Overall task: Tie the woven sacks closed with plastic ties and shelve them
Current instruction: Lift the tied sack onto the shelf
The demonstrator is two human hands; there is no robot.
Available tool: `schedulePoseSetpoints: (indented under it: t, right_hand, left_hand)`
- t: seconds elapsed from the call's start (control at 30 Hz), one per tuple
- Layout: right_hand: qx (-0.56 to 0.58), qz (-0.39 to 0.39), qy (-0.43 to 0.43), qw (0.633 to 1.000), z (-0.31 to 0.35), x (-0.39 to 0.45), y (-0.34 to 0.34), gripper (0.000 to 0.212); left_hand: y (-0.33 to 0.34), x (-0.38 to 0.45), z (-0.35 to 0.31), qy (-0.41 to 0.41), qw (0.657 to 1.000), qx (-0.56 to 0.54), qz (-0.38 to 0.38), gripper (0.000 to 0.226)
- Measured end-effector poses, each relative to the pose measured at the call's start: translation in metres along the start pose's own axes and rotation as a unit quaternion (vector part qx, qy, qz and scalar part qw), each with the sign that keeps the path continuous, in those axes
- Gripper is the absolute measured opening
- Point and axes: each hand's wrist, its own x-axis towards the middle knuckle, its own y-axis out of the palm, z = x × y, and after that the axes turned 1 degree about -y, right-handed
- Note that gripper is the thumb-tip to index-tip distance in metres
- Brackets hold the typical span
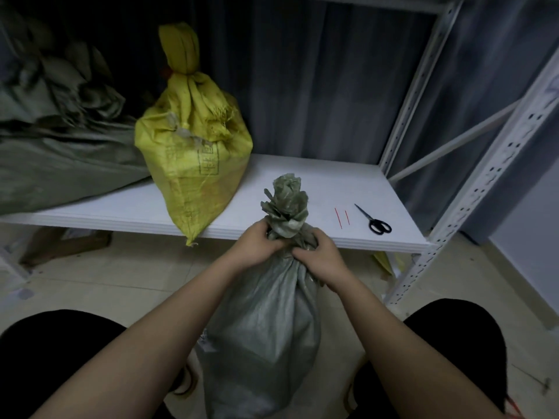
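Observation:
A grey-green woven sack [266, 328] stands upright on the floor between my knees, its mouth gathered into a bunch just in front of the shelf edge. My left hand [260, 244] grips the gathered neck from the left. My right hand [317, 257] grips the same neck from the right, fingers curled at the cinched spot. Any tie at the neck is hidden by my fingers. Two red plastic ties [341, 217] lie on the white shelf [302, 182]. A tied yellow woven sack [193, 140] stands on that shelf to the left.
Black scissors [375, 220] lie on the shelf right of the red ties. A large grey-green sack [60, 146] fills the shelf's left end. White perforated rack posts [472, 201] rise at the right. Dark curtain hangs behind the shelf.

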Motion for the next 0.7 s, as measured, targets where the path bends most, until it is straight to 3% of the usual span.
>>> schedulePoseSetpoints:
  t: [0.13,0.2,0.43,0.5,0.57,0.63,0.7]
  right_hand:
    - [-0.074,-0.016,-0.018,0.997,0.030,0.013,-0.011,0.020]
    - [-0.090,-0.029,-0.037,0.995,0.047,0.020,-0.016,0.018]
    - [-0.025,-0.073,-0.083,0.994,0.094,0.066,-0.024,0.023]
    - [-0.027,-0.077,-0.105,0.991,0.097,0.088,-0.024,0.021]
    - [-0.063,-0.082,-0.126,0.987,0.095,0.114,-0.026,0.021]
    - [-0.119,-0.085,-0.132,0.980,0.093,0.143,-0.028,0.026]
    - [-0.142,-0.089,-0.145,0.975,0.093,0.175,-0.032,0.029]
  left_hand:
    - [-0.016,0.006,-0.027,0.024,1.000,0.000,-0.018,0.033]
    - [-0.025,0.012,-0.039,0.033,0.999,-0.011,-0.037,0.033]
    - [-0.055,0.054,-0.077,0.083,0.993,0.073,-0.051,0.067]
    - [-0.060,0.075,-0.074,0.061,0.992,0.095,-0.064,0.061]
    - [-0.067,0.094,-0.071,0.066,0.989,0.099,-0.085,0.038]
    - [-0.074,0.116,-0.070,0.107,0.983,0.099,-0.110,0.011]
    - [-0.079,0.143,-0.070,0.162,0.972,0.112,-0.130,0.010]
